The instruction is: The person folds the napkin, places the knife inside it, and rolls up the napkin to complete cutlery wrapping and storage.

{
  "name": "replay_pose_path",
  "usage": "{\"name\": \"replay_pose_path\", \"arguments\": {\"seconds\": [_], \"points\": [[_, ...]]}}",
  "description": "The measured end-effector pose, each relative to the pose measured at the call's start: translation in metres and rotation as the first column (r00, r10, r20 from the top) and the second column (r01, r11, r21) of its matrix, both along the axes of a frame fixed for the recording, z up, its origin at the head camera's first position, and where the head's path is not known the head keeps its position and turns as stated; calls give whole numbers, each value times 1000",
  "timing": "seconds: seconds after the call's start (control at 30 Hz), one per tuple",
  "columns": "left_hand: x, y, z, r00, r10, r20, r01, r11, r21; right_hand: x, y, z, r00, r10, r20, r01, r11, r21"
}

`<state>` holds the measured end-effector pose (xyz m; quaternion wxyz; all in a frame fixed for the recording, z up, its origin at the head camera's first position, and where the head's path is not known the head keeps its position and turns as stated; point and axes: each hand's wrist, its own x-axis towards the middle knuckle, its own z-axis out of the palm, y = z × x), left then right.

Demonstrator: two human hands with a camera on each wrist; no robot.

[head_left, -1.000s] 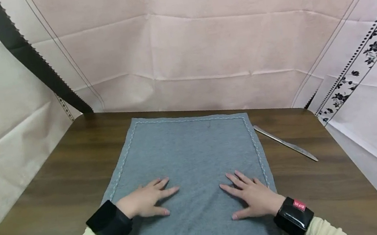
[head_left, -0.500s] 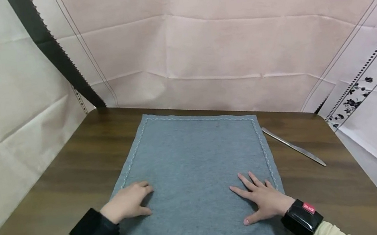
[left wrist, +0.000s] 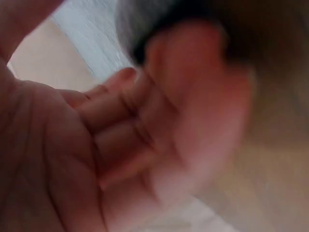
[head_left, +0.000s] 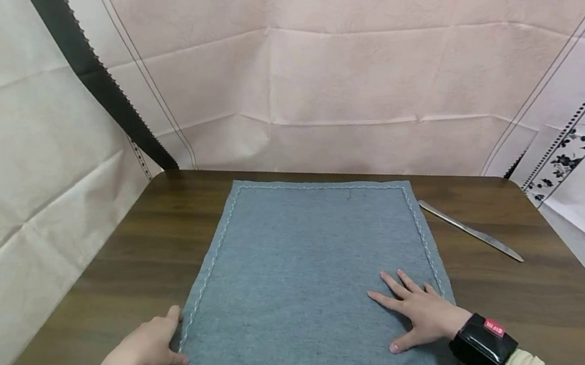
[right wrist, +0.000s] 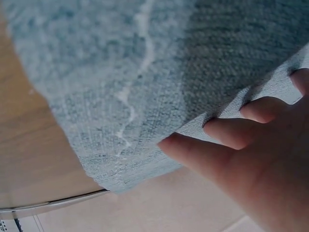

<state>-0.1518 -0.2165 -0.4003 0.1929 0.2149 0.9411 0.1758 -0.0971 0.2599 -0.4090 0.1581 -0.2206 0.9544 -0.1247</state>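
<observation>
A grey-blue cloth (head_left: 305,269) with white zigzag stitching along its borders lies spread flat on the wooden table. My left hand (head_left: 149,346) is at the cloth's left edge, near the front left corner, thumb and a finger reaching over the border. In the left wrist view that hand (left wrist: 130,140) is blurred, its fingers loosely bent, and no held thing can be made out. My right hand (head_left: 422,311) rests on the cloth near its right border with fingers spread. The right wrist view shows its fingertips (right wrist: 176,145) against the fabric.
Right of the cloth, a silver table knife (head_left: 470,230) lies slantwise on the brown wooden table (head_left: 115,285). Pale creased sheeting (head_left: 366,70) hangs behind the table and at both sides, with a black band (head_left: 101,78) at the left and a floral strip at the right.
My left hand has drawn left from the cloth's middle to its left edge. Wrinkles in front of the right hand have smoothed out. The right hand stays on the cloth. The view has shifted.
</observation>
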Motion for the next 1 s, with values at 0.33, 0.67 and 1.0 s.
{"name": "replay_pose_path", "arguments": {"seconds": [0.33, 0.67, 1.0], "points": [[-8, 8, -2, 941, -323, -97, 335, 858, 389, -14, -13, 13, 996, 22, -85, -25, 999, -38], [-23, 50, 11, 975, -195, 103, 100, 806, 584, -40, -105, 30, 970, 189, -155, -224, 941, -253], [-20, 86, 4, 872, -224, 436, -193, 660, 726, -44, -188, 17, 954, 183, -237, -246, 932, -268]]}}
